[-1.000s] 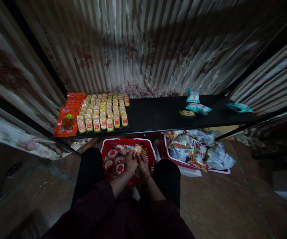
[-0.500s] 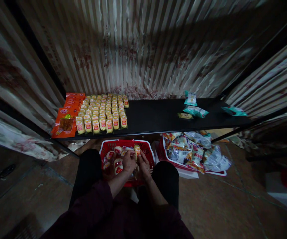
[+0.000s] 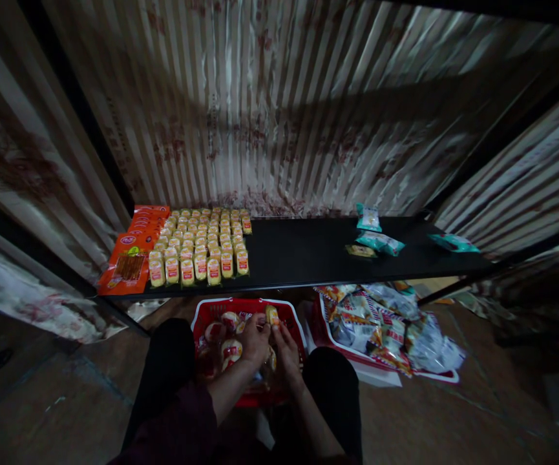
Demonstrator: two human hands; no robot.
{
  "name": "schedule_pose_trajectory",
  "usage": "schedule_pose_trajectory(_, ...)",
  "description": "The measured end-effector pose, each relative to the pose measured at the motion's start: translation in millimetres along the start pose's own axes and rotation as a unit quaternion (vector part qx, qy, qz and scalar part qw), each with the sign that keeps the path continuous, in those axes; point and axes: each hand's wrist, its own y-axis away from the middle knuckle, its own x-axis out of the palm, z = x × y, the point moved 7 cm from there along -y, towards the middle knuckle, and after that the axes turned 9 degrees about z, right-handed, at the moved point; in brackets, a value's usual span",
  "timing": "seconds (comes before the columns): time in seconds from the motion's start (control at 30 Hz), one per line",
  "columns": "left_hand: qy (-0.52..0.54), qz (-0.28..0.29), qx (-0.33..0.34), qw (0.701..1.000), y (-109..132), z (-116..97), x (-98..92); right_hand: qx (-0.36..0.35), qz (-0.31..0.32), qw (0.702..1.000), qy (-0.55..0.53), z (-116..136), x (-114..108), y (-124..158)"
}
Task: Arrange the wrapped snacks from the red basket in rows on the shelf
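Note:
A small yellow wrapped snack cake (image 3: 272, 315) with a red and white label is held upright over the red basket (image 3: 299, 319). My right hand (image 3: 286, 352) grips it from the right and below, fingers closed. Curled in a pinch, my left hand (image 3: 254, 339) is at the cake's left edge, with its fingertips against the wrapper. Under my hands, the basket holds several round wrapped cakes (image 3: 231, 351) with red and white labels; my hands and forearms hide part of them.
Rows of yellow wrapped cakes (image 3: 200, 266) stand on a black shelf (image 3: 303, 252), beside orange snack packets (image 3: 130, 261). Turquoise packets (image 3: 380, 243) and a small yellow packet (image 3: 360, 251) lie farther right. A second basket (image 3: 448, 376) full of bagged snacks (image 3: 390, 332) sits by my right knee.
The view has tilted up, so shelf and baskets appear lower. Both hands stay together at the snack cake over the basket, with only a slight shift of the fingers.

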Motion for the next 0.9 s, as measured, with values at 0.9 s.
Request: schedule_pose_trajectory(0.9,0.046,0.027,0.036,0.998,-14,-35,3.1,-0.043,-0.002,0.999,0.016,39,13,-15)
